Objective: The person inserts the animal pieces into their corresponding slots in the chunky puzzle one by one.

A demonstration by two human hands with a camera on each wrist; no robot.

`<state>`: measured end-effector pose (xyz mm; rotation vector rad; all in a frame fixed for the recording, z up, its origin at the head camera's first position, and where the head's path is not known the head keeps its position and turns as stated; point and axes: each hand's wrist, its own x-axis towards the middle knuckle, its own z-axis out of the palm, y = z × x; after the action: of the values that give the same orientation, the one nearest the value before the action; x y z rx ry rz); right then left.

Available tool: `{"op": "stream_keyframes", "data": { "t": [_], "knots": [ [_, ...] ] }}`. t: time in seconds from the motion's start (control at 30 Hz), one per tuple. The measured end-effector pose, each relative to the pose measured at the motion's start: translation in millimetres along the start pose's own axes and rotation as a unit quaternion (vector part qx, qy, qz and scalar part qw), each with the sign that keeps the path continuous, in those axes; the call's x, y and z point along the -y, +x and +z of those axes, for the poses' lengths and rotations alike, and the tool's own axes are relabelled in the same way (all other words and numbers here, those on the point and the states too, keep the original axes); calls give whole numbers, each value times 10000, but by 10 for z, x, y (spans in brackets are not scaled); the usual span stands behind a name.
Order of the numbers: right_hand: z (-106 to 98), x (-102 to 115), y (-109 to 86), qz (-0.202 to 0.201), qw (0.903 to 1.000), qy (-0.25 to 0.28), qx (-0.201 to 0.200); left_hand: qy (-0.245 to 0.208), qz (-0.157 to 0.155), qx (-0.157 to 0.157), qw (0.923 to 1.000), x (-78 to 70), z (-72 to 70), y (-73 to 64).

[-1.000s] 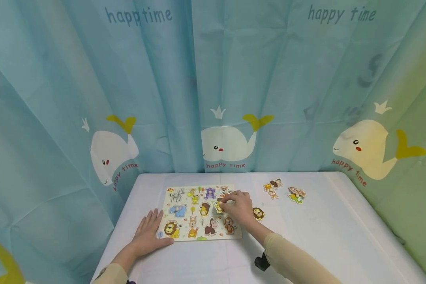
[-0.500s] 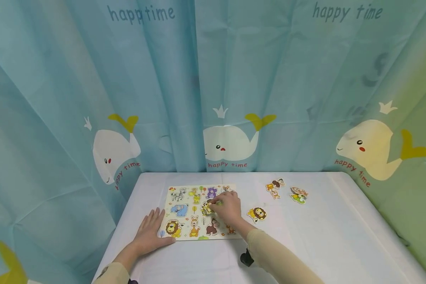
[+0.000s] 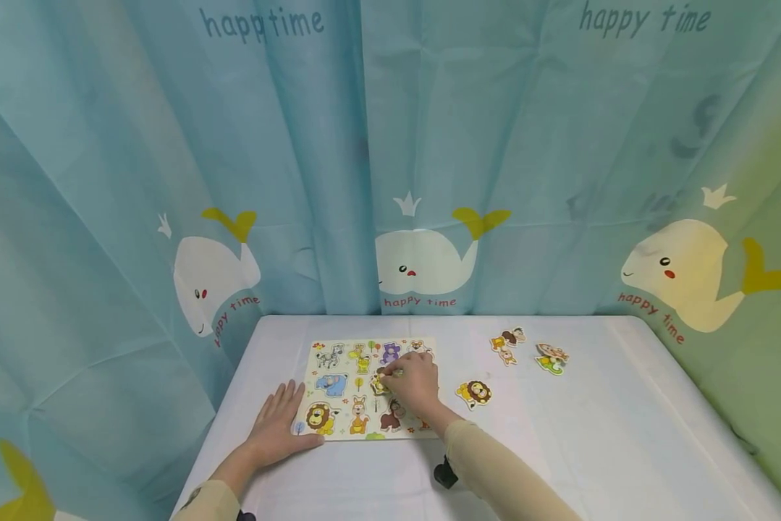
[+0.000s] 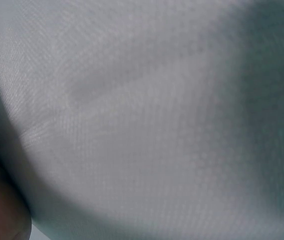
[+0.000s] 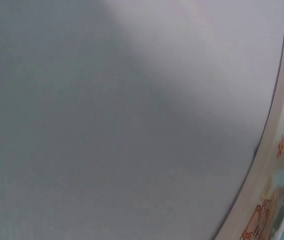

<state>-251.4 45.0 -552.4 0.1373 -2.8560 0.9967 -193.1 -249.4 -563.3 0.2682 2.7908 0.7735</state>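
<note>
Inward from the three o'clock side of the board (image 3: pixel 338 435), the right hand (image 3: pixel 415 383) has carried a cut-out piece (image 3: pixel 377 383), now near the middle; in the head view its fingers pinch it, and we judge it is being lined up there. At eight o'clock the left hand (image 3: pixel 275 427) lies fingers straight, holding nothing. Left wrist: we see mostly blurred worktop (image 4: pixel 142 130). Right wrist: board edge, one to five o'clock; grip unclear.
</note>
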Motion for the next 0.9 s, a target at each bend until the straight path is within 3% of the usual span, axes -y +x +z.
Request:
{"op": "stream_keyframes", "data": {
  "t": [0.23,0.9],
  "knots": [
    [-5,25,-13,11,10000,47,-55,27,45,-79,10000,48,46,25],
    [82,30,-16,16,9998,-151,-119,-107,145,-125,9998,-4,18,-11]
  ]
}}
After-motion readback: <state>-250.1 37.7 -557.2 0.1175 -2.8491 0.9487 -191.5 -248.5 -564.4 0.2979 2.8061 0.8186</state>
